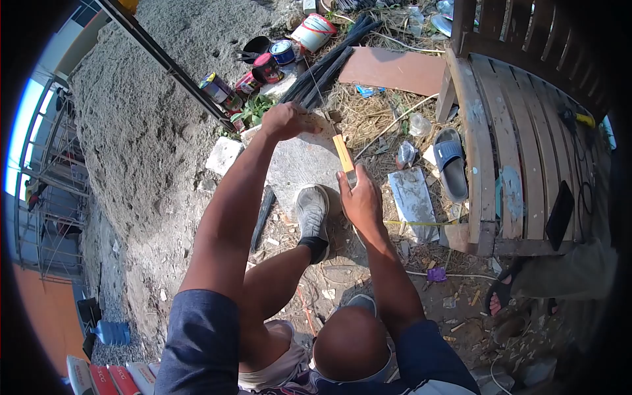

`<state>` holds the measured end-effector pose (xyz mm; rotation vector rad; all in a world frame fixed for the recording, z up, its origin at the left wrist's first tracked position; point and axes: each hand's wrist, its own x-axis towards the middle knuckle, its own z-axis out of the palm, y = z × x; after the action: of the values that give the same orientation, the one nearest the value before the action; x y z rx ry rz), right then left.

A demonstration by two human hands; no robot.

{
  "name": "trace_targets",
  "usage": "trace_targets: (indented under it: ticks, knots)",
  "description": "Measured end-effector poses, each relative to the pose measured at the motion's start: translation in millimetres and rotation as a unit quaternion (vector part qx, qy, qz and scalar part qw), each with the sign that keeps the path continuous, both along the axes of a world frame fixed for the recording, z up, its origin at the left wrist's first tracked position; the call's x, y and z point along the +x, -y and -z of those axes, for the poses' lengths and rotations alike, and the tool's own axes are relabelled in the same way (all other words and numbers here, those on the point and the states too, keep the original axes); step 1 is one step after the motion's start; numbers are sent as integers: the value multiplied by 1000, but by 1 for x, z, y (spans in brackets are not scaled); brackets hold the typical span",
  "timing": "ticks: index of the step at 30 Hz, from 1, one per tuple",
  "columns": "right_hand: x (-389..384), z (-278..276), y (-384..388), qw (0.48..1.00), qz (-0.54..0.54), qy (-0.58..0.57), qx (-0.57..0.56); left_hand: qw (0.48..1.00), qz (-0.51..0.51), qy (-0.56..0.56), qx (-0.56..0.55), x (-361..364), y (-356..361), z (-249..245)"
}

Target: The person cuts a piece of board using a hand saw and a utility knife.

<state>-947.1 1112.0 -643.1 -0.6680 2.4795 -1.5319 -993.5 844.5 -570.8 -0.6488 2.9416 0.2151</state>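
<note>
My right hand point(362, 199) grips a flat, yellow, wood-coloured piece point(343, 153), its thumb along the lower end, where a greyish part shows. The piece points up and away from me. Ahead and to the left, my left hand point(284, 121) is closed, fingers curled toward the yellow piece but apart from it. What it holds, if anything, is too small to tell. Below both hands lies a grey stone slab point(289, 164), with my shoe point(313, 212) on its near part. A thin, pale line rises behind the left hand.
Paint cans point(268, 68) and a white bucket point(314, 33) stand beyond the slab, near dark strips point(329, 64). A sand heap point(141, 125) rises left. At right are a wooden bench point(484, 151), a slipper point(451, 164), a white tile point(413, 204) and another person's foot point(500, 295).
</note>
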Motion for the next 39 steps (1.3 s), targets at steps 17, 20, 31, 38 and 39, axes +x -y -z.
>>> trace_targets:
  ticks: [17, 20, 31, 38, 39]
  knots:
    - [57, 5, -72, 997, 36, 40, -46, 999, 37, -2, 8, -12, -8, -10]
    - [75, 4, -90, 994, 13, 100, -28, 998, 62, -6, 2, -17, 2, 5]
    - [26, 10, -15, 999, 13, 38, -15, 999, 29, -32, -8, -1, 10, 9]
    - [77, 23, -102, 996, -7, 84, -8, 998, 26, -49, -24, -5, 31, 24]
    - [52, 20, -79, 998, 5, 55, -18, 997, 33, -57, -25, -15, 26, 20]
